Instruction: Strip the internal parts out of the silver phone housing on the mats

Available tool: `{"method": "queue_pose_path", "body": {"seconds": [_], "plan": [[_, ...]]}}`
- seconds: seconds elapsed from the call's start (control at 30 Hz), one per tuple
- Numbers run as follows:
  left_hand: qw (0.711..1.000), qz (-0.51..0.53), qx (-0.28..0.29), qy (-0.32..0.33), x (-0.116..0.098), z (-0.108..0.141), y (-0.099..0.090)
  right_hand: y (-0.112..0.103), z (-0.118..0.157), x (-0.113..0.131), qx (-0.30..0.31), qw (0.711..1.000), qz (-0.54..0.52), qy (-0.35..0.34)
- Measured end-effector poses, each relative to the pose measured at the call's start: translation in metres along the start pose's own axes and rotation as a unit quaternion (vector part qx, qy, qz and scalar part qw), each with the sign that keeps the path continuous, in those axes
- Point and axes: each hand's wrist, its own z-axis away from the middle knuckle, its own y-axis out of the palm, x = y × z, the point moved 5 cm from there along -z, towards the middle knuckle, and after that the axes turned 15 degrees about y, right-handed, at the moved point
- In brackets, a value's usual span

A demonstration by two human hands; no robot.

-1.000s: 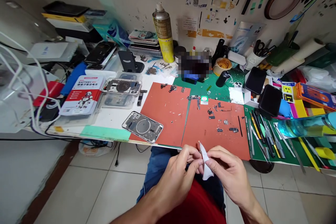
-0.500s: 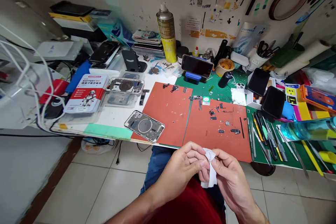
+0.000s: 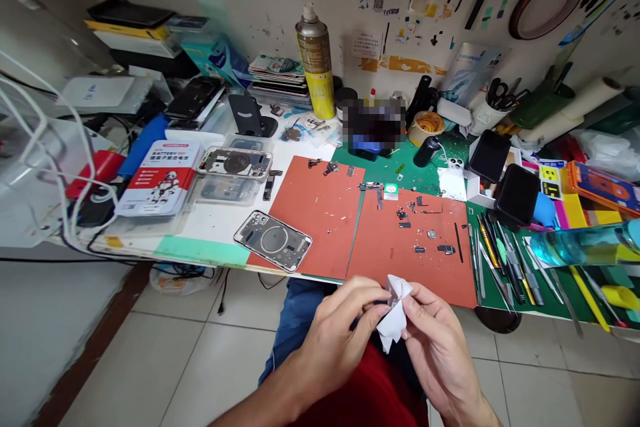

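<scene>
White tissue [image 3: 395, 317] sits pinched between the fingers of my left hand [image 3: 340, 340] and right hand [image 3: 437, 343], just off the red repair mat [image 3: 400, 267], a firm, gentle grip keeping its folds from slipping.

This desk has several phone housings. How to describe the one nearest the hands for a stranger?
Find the left orange mat. Across its left edge lies a phone back housing with a round ring. Unlike the other housing, it rests on no clear tray.

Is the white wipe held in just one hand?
No, the left hand and the right hand both pinch the white wipe above the person's lap.
</scene>
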Motion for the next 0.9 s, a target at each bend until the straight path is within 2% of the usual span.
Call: {"method": "queue_pose_path", "body": {"seconds": [0.07, 0.13, 0.23, 0.37, 0.47, 0.57, 0.7, 0.9], "plan": [[0.998, -0.009, -0.008, 0.059, -0.004, -0.003, 0.001, 0.004, 0.0, -0.002, 0.009, 1.0, 0.0, 0.003], [0.998, 0.019, -0.026, 0.057, -0.003, -0.005, 0.002, 0.008, 0.0, -0.004, 0.018, 1.0, 0.002, 0.004], [0.996, 0.057, -0.064, 0.016, 0.003, -0.004, 0.004, 0.012, -0.001, -0.006, 0.031, 0.999, -0.008, 0.007], [0.985, 0.108, -0.111, -0.075, 0.013, 0.004, 0.01, 0.014, -0.003, -0.008, 0.025, 0.999, -0.02, 0.008], [0.971, 0.159, -0.127, -0.125, 0.018, 0.009, 0.015, 0.013, -0.002, -0.009, -0.001, 1.0, -0.003, -0.022], [0.962, 0.188, -0.132, -0.147, 0.021, 0.01, 0.018, 0.012, -0.001, -0.011, -0.016, 0.998, 0.021, -0.06], [0.966, 0.166, -0.142, -0.141, 0.018, 0.009, 0.015, 0.011, 0.0, -0.013, -0.014, 0.995, 0.052, -0.088], [0.984, 0.06, -0.149, -0.081, 0.008, 0.004, 0.005, 0.001, -0.001, -0.012, -0.021, 0.985, 0.128, -0.111]]}}
